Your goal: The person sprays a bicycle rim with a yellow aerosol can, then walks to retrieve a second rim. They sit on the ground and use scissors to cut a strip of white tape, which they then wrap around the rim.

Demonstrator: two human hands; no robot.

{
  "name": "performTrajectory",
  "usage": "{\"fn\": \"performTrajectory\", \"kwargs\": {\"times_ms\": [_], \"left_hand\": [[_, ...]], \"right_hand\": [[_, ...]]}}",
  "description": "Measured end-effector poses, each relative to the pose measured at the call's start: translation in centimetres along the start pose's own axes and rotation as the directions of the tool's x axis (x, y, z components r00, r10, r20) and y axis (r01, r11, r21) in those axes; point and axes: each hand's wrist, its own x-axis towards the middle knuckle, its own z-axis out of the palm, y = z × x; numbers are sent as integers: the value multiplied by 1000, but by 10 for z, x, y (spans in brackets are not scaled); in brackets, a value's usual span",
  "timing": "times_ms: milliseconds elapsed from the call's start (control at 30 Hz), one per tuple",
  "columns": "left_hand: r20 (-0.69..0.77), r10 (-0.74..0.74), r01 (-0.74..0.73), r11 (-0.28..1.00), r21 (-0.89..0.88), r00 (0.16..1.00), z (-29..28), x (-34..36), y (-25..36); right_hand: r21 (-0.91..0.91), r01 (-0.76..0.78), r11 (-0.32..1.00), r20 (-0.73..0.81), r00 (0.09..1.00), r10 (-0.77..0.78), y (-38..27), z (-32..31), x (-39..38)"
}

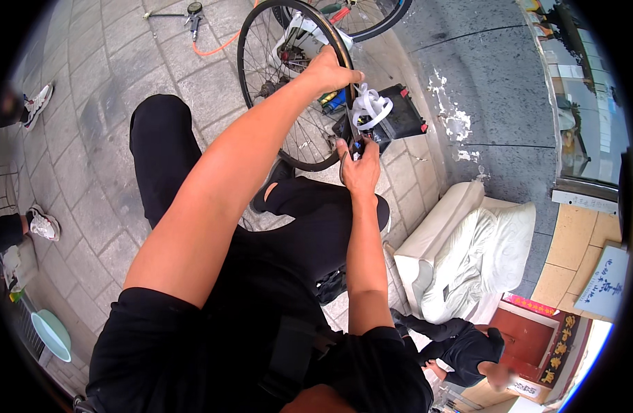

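My left hand grips the upper right of a bicycle wheel with a black tyre, which stands at top centre. White looped strip or tape hangs beside the rim, just below that hand. Lower on the same side, my right hand is closed on a small dark hand tool held against the wheel's edge; its exact kind is unclear. Behind the wheel an open black toolbox lies on the pavement, partly hidden by the strip and my hands.
An air gauge with orange hose lies top left. A second wheel is behind. A pale cushioned seat stands right by the grey wall. A person is bottom right, another's shoes left, near a teal basin.
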Motion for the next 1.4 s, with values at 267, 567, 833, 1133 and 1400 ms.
{"fn": "performTrajectory", "kwargs": {"times_ms": [267,567,833,1133,1400], "left_hand": [[57,-89,92,994,-65,994,-15,-6,20],[85,-99,107,989,-104,991,-23,-31,41],[90,-85,93,991,-99,992,-17,-31,31],[-100,-35,30,998,-55,994,-11,-23,21],[5,-33,33,996,-79,999,-6,-9,3]], "right_hand": [[72,-127,989,234,966,107,1,-15,14],[220,-166,961,369,926,75,40,-8,8],[36,64,997,151,986,-69,3,-22,15],[7,-12,1000,272,962,10,-4,-36,27],[203,-39,978,366,930,-38,20,-31,22]]}}
